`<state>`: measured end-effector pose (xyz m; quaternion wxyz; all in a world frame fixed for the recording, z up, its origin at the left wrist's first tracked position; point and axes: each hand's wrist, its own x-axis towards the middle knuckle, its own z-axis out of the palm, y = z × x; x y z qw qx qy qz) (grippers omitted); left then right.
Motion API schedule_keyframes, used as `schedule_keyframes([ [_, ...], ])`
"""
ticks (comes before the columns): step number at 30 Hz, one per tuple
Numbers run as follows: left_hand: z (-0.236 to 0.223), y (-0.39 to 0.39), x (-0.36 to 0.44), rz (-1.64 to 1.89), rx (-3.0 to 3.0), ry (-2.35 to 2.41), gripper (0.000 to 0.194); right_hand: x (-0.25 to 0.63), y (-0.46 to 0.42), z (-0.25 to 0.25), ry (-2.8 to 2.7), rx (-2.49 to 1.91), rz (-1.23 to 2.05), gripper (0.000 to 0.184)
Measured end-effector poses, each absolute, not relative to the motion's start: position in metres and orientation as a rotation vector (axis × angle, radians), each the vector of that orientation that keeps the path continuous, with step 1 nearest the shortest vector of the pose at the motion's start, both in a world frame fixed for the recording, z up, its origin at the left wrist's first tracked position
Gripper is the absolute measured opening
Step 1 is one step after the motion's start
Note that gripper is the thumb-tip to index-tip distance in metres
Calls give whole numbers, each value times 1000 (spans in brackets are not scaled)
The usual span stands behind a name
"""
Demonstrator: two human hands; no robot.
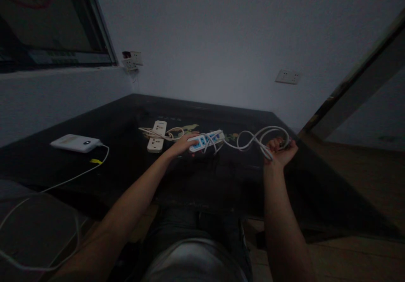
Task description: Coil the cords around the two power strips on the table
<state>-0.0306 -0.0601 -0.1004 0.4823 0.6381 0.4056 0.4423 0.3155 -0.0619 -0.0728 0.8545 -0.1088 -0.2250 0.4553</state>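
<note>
A white power strip with blue sockets point(207, 139) is held just over the dark table, its left end gripped by my left hand point(183, 145). Part of its white cord point(242, 147) wraps loosely around the strip. From the strip's right end the cord runs in loops to my right hand point(281, 150), whose fingers are closed round it. The plug end is not clearly visible. Left of my left hand lies a second, cream power strip point(155, 145), with its own cord point(172, 135) coiled across it.
A white power bank point(75, 143) lies on the left of the black table point(215, 185), its cable trailing off the near edge. A yellow tag point(96, 161) sits by that cable. Wall sockets point(287, 77) are on the white wall behind; a window is at upper left.
</note>
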Motion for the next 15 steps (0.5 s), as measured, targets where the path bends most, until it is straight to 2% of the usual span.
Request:
schedule_keyframes([
  [8, -95, -65, -35, 815, 1578, 877, 58, 351, -68, -71, -465, -342, 784, 28],
  [15, -89, -69, -29, 1041, 1483, 794, 70, 300, -86, -49, -923, -451, 760, 9],
])
